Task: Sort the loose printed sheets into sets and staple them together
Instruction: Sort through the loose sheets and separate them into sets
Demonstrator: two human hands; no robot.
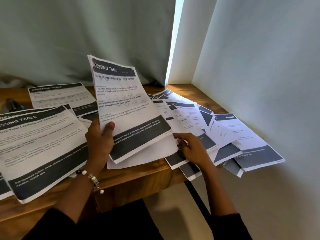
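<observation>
A wooden worktop (pixel 138 177) sits by a curtain. The left hand (pixel 99 141) grips a raised set (pixel 126 108). Loose sheets (pixel 225 135) fan toward 2 o'clock, nearest the right hand (pixel 192 148), whose fingers touch them.

Left hand (pixel 98 135) gripping, thumb forward — right hand (pixel 192 148) curled, low.

Left hand (pixel 99 139) grips a raised set of sheets (pixel 124 108) by its left edge; right hand (pixel 192 148) touches the scattered sheets (pixel 225 129) on the wooden table (pixel 135 177).
</observation>
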